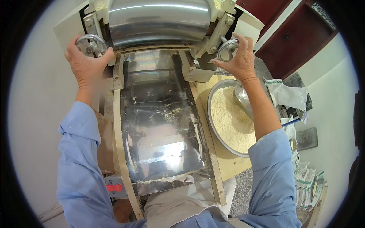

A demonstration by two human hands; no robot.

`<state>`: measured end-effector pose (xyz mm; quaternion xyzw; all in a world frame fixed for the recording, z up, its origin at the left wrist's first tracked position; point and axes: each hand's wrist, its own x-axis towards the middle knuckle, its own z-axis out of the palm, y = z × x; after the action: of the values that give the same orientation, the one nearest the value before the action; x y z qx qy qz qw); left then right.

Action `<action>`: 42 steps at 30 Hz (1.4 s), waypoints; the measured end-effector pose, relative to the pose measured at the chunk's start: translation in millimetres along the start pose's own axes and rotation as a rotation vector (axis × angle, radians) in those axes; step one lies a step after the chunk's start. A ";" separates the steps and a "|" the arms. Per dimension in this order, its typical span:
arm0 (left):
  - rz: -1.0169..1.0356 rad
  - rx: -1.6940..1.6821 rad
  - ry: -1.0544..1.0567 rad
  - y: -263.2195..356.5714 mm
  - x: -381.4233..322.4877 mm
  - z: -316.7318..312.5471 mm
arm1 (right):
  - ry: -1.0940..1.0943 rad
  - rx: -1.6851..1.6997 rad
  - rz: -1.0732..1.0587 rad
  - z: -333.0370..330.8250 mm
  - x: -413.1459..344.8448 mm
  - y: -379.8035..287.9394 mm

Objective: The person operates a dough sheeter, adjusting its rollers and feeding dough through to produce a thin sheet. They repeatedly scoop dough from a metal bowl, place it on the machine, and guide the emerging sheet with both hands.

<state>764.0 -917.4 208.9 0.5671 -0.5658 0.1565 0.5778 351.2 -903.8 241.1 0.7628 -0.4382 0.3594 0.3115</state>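
Observation:
A large polished metal roller of a dough sheeter spans the top of the view. My left hand is on a chrome handwheel at the roller's left, fingers and thumb around its rim. At the right side, my right hand grips the rim of a second chrome handwheel, which stands tilted. Between my forearms a shiny metal chute, dusted with flour and bits of dough, slopes from the roller towards me.
Right of the chute, a round metal basin of pale yellow flour holds a metal scoop, partly behind my right forearm. White bags and several printed packets lie further right. A red lever is at the lower left.

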 end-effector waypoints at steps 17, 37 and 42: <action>0.026 0.037 0.027 -2.1 -0.4 3.9 | 0.435 0.589 0.836 47.0 1.0 -39.4; 0.032 0.022 -0.011 -2.7 1.2 4.1 | -0.036 0.211 0.622 6.2 -30.3 -24.3; 0.040 0.027 0.025 -1.7 2.0 -1.1 | -0.017 -0.001 0.378 -4.2 -15.0 -29.1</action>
<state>766.6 -918.0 210.1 0.5613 -0.5677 0.1827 0.5738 370.7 -881.5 226.4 0.6696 -0.5764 0.4050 0.2352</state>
